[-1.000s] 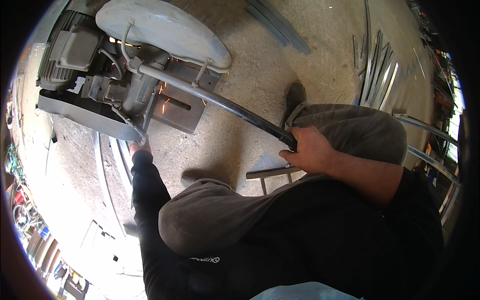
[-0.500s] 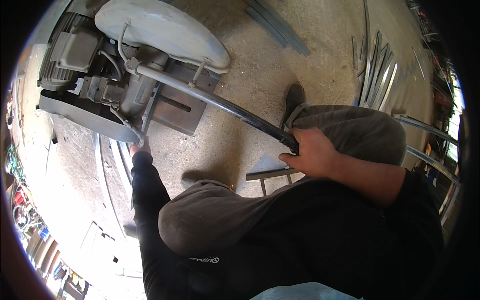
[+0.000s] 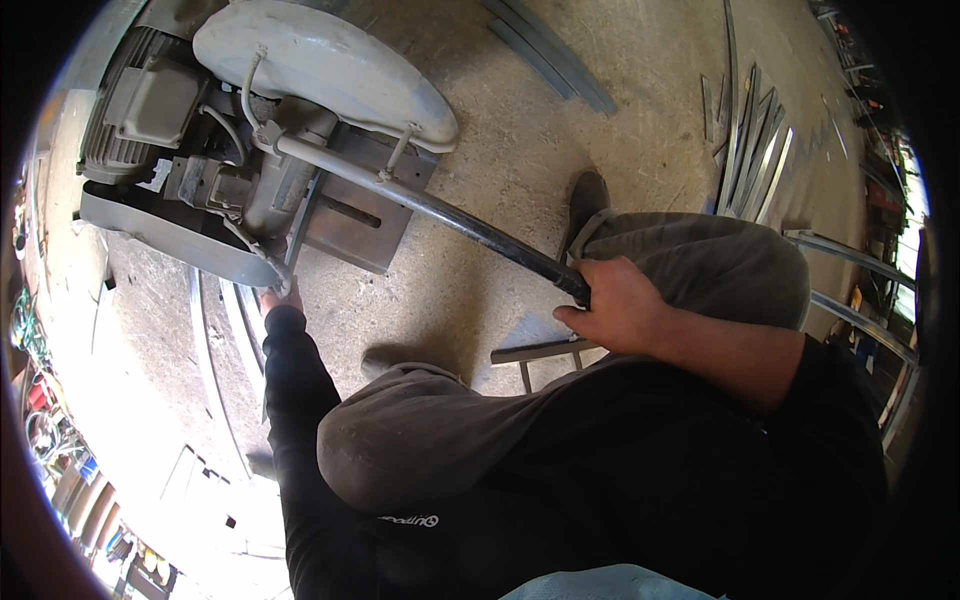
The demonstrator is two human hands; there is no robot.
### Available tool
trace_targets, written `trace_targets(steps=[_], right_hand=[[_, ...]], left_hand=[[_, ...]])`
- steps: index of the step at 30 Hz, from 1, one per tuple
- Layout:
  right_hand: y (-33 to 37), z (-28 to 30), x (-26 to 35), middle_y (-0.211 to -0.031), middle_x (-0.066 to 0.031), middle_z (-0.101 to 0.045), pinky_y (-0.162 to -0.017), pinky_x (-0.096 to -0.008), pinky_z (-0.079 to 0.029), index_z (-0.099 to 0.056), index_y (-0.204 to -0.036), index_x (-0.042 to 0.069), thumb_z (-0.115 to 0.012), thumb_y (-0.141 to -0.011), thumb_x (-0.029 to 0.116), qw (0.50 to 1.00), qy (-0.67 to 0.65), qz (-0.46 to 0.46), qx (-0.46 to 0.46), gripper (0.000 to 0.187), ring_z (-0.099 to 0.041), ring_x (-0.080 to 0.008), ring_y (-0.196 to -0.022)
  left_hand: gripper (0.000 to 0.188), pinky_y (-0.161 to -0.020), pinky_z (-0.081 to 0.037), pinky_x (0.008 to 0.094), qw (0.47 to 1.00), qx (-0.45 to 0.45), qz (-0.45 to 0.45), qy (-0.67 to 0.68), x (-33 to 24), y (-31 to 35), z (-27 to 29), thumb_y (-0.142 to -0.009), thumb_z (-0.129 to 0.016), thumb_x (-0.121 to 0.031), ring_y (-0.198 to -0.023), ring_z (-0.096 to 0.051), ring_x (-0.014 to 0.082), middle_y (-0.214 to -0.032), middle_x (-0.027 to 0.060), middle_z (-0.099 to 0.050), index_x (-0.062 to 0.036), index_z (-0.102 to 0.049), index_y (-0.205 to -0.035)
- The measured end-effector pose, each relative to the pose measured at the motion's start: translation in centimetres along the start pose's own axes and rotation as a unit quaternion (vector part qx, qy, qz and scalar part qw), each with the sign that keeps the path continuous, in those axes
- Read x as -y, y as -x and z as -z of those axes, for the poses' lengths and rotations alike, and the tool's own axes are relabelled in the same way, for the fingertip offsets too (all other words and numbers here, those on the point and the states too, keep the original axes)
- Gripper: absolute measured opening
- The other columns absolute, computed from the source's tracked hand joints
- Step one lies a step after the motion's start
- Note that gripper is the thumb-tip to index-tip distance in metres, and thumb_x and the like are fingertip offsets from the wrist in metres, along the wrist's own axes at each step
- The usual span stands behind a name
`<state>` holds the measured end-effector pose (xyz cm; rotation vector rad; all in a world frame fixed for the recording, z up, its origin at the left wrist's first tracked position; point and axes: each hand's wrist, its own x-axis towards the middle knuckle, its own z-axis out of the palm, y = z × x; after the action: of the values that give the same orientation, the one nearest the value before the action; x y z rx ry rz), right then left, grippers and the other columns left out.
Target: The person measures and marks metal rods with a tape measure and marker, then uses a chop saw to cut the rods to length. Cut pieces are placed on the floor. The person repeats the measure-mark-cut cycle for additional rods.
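My right hand (image 3: 622,305) is wrapped round the black grip end of a long handle (image 3: 470,235). This handle slants up and left to a chop saw, whose large pale blade guard (image 3: 325,75) stands over its slotted base plate (image 3: 350,225). At the near left side of the machine is my left hand (image 3: 283,297), at the end of a narrow metal bar (image 3: 300,230) that runs into the saw. The saw's cover and a clamp lever (image 3: 258,250) hide much of that hand's fingers. The blade and the cut spot are hidden under the guard.
A motor (image 3: 150,105) sits at the saw's left. Long metal strips (image 3: 205,340) lie on the floor beside my left arm. More metal lengths (image 3: 750,150) are piled at far right, with flat bars (image 3: 550,50) at the back. A small metal stand (image 3: 535,352) is between my legs.
The handle and my right hand have shifted very slightly left, and the guard has tilted a little. Small bright sparks seen earlier no longer show. My left hand stays in place.
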<state>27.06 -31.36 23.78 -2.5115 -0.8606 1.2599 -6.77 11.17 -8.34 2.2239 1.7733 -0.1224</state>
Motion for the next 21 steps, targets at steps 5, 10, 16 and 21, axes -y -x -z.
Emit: trace_targets(steps=[5,10,16,21], right_hand=[[-0.2,0.1,0.2,-0.082,-0.0221,-0.070,-0.077,-0.0485,-0.056,-0.069,-0.095,-0.001,-0.079,-0.084,0.030,1.000,-0.002,-0.010,0.014,0.035,-0.071,-0.0408,-0.085],[-0.2,0.2,0.5,-0.083,-0.0226,-0.071,-0.080,-0.0492,-0.056,-0.069,-0.095,-0.001,-0.078,-0.085,0.030,0.999,-0.004,-0.022,0.024,0.033,-0.071,-0.0411,-0.087],[-0.3,0.1,0.6,-0.084,-0.0228,-0.071,-0.080,-0.0488,-0.056,-0.070,-0.096,-0.001,-0.078,-0.086,0.030,0.999,0.006,-0.032,0.031,0.033,-0.072,-0.0409,-0.088],[-0.3,-0.2,0.3,-0.085,-0.0230,-0.072,-0.081,-0.0490,-0.057,-0.070,-0.097,-0.001,-0.079,-0.084,0.030,0.999,-0.005,-0.029,0.020,0.035,-0.071,-0.0415,-0.089]], left_hand=[[0.058,-0.093,-0.057,0.0458,1.000,0.012,-0.003,-0.008,0.1,-0.1,0.0,-0.083,-0.082,-0.047,-0.105,-0.071,0.0408,-0.109,0.0238,-0.075,-0.0003,-0.073,-0.116],[0.056,-0.094,-0.056,0.0464,0.999,0.031,-0.009,-0.018,0.2,-0.2,0.1,-0.085,-0.080,-0.048,-0.107,-0.071,0.0406,-0.110,0.0225,-0.075,-0.0038,-0.074,-0.118],[0.052,-0.093,-0.056,0.0471,0.999,0.016,-0.043,-0.015,1.0,-0.8,-0.5,-0.085,-0.080,-0.048,-0.103,-0.071,0.0404,-0.107,0.0207,-0.076,-0.0061,-0.075,-0.116],[0.047,-0.087,-0.057,0.0490,0.997,-0.026,-0.075,-0.012,1.8,-1.0,-1.2,-0.086,-0.079,-0.049,-0.096,-0.073,0.0412,-0.098,0.0210,-0.077,-0.0071,-0.078,-0.107]])
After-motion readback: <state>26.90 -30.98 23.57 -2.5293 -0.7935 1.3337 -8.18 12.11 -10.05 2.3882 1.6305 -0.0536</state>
